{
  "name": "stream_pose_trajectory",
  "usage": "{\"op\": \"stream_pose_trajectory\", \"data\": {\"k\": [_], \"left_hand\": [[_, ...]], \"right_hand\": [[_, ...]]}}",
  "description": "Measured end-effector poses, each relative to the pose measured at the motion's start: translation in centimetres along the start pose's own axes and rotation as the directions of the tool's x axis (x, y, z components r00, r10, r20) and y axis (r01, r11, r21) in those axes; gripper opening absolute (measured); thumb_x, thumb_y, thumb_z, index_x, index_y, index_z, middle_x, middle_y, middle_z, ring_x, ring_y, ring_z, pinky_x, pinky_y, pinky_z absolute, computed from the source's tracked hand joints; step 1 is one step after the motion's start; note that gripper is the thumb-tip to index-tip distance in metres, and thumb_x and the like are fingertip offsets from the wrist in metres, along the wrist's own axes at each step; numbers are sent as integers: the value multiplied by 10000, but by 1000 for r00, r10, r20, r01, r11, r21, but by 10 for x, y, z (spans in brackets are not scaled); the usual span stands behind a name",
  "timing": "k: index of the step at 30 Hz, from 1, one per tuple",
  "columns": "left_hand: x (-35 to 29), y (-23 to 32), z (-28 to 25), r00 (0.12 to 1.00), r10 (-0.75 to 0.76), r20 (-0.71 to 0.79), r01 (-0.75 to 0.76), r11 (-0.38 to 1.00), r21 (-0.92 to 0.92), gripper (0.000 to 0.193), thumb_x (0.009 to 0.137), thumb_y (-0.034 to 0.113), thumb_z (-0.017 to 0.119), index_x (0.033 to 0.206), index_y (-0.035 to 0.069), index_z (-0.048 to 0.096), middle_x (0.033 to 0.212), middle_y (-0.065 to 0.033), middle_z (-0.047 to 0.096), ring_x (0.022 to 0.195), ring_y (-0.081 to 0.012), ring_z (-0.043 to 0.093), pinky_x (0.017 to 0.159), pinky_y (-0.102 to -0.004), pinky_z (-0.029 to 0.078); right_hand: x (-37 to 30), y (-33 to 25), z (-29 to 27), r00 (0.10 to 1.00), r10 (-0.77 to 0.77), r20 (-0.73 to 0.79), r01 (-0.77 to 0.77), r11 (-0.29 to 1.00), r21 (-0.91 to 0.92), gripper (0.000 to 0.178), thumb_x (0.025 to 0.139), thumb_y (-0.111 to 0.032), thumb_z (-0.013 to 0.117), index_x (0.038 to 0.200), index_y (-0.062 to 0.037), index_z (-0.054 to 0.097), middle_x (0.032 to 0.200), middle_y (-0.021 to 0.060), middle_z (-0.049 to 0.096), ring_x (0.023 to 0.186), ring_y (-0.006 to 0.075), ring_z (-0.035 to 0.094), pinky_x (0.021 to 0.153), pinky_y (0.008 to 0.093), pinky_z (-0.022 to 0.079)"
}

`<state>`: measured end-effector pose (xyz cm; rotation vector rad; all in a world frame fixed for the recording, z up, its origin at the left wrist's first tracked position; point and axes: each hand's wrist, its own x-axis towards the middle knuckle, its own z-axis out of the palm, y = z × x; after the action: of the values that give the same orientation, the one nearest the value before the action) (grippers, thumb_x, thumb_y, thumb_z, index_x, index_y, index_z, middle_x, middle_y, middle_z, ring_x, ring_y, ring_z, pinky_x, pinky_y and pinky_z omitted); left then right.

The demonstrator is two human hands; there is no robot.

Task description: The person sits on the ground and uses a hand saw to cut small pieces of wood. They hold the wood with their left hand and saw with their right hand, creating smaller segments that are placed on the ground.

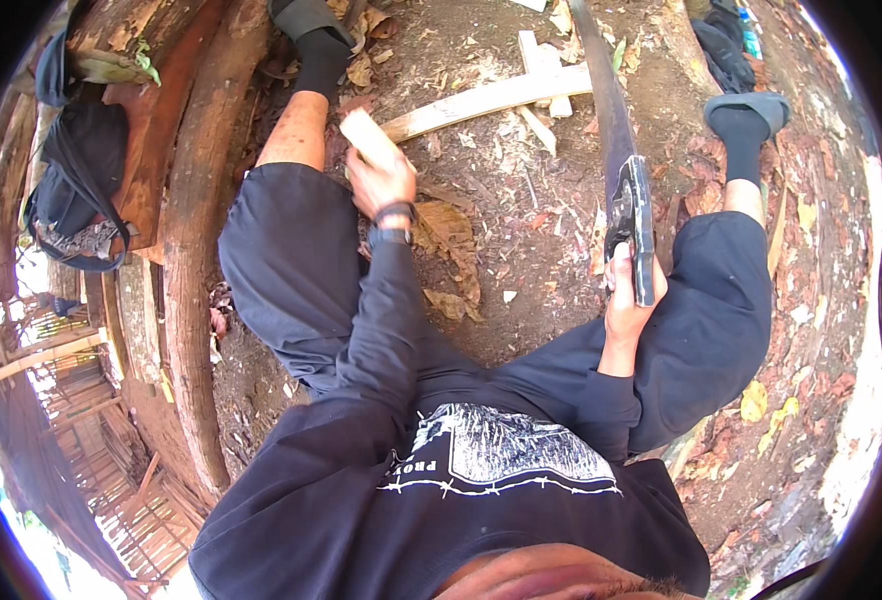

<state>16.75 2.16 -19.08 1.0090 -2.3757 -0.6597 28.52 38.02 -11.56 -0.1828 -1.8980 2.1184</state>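
Note:
My left hand [383, 187] is closed around a short pale wood block [369, 138], its end pointing up and away past my fingers. A leather-like band and a watch are on that wrist, beside my left knee. In front of my right knee, my right hand [629, 300] grips the dark handle of a handsaw [616, 120]. The saw's long grey blade runs away from me to the top edge of the view. Between the block and the blade, a long pale wood strip [491, 105] lies on the ground, apart from my hands.
Another pale wood piece [533, 55] crosses the strip, with a small offcut [538, 131] nearby. Dry leaves [451, 245] and chips litter the dirt. Logs [201, 220] and a black bag [81, 170] are at the left. A dark bundle [726, 55] lies at the far right.

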Motion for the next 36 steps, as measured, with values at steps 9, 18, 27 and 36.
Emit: {"op": "stream_pose_trajectory", "data": {"k": [9, 18, 27, 36], "left_hand": [[-2, 10, 12, 920, 373, 116, -390, 897, 209, 894, 796, 305, 915, 1580, 138, 517, 1417, -191, 612, 1435, -388, 488, 1179, -593, 385], [108, 34, 33, 404, 651, 643, -887, 450, 101, 578, 845, 327, 873, 1395, 232, 723, 1250, -88, 732, 1260, -301, 676, 1135, -540, 412], [48, 62, -29, 588, 669, 454, -792, 590, 156, 499, 805, 346, 911, 1280, 280, 771, 1266, -62, 710, 1272, -306, 638, 1059, -566, 474], [-23, 8, -32, 920, -32, 391, -165, 873, 459, 1172, 705, 476, 985, 1653, 164, 370, 1496, -235, 540, 1399, -406, 545, 1145, -613, 440]], "right_hand": [[-5, 2, -6, 1000, 22, -21, -22, 1000, 2, 162, 1049, -109, 748, 1070, 47, 709, 784, 4, 645, 643, 67, 546, 573, 250, 418], [-5, 9, -13, 999, 1, -52, -1, 1000, 5, 172, 1053, -73, 723, 1135, 70, 674, 798, 30, 596, 631, 82, 528, 565, 255, 416], [-1, 11, -11, 997, 20, -77, -18, 1000, 21, 163, 1063, -96, 720, 1111, 50, 668, 771, 18, 588, 612, 74, 501, 557, 254, 404], [-2, 3, -7, 997, 54, -48, -49, 995, 91, 161, 1053, -110, 747, 1054, 45, 703, 784, 9, 637, 648, 72, 548, 586, 260, 434]]}}
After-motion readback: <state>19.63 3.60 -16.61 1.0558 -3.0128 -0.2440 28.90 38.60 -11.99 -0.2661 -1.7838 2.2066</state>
